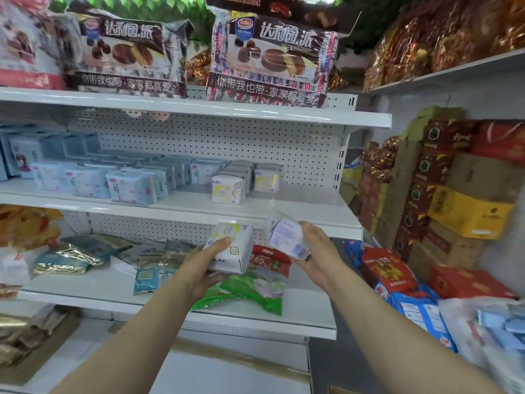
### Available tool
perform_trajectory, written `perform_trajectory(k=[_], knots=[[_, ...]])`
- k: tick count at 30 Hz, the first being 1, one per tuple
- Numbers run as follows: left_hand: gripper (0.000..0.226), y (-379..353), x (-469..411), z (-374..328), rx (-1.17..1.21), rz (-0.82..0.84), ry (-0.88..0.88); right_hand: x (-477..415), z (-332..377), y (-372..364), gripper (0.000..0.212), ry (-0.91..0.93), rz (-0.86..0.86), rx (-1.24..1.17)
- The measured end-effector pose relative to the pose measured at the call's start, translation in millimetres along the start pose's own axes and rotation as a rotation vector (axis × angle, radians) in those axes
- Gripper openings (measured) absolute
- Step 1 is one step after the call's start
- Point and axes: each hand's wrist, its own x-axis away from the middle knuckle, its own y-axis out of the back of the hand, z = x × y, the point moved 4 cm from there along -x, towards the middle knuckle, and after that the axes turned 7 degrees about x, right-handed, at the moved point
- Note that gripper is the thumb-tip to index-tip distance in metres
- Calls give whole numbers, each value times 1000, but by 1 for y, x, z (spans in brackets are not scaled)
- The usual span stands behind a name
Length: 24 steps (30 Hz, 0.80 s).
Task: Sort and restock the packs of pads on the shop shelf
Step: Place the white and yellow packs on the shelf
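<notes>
Head view: left grip point(206, 267) holds yellow-white pack point(234, 247), right grip point(316, 253) holds blurred white pack point(285, 236)

At my twelve o'clock the pie bag point(272, 58) reads "达利园·派"; the shelved pad pack point(228, 189) and my held pack point(231, 248) read "ABC".

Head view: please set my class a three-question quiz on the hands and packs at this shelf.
1. True or false: the left hand holds nothing.
2. Packs matching the left pack stand on which shelf? A top, B middle, C bottom.
3. How many packs do the left hand and right hand hold together?

Key: 1 false, it grips the left pack. 2 B, the middle shelf. 3 two, as the right hand grips the right pack.
</notes>
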Motion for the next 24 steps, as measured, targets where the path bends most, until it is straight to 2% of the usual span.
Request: perform_trajectory(k=[2,6,8,10,14,18,21,22,24], knots=[[53,-4,1,3,-1,17,27,0,-2,7,13,9,-8,21],[54,-10,0,6,11,32,64,0,-4,15,63,6,-20,-15],[39,-14,2,7,7,36,63,-2,-3,17,79,0,-26,-24],[39,-16,0,8,-21,21,44,-2,-1,18,87,-3,-23,-29],[56,-22,-1,8,-69,-6,22,1,2,19,83,3,0,-46],[46,-33,4,3,-14,29,17,-1,4,22,71,27,-30,-53],[63,-34,2,1,-6,16,11,-3,7,23,75,33,-54,-51],[76,-34,2,0,0,17,14,-3,8,24,77,35,-56,-46],[118,-34,1,-1,35,15,37,-4,10,24,79,38,-55,-30]])
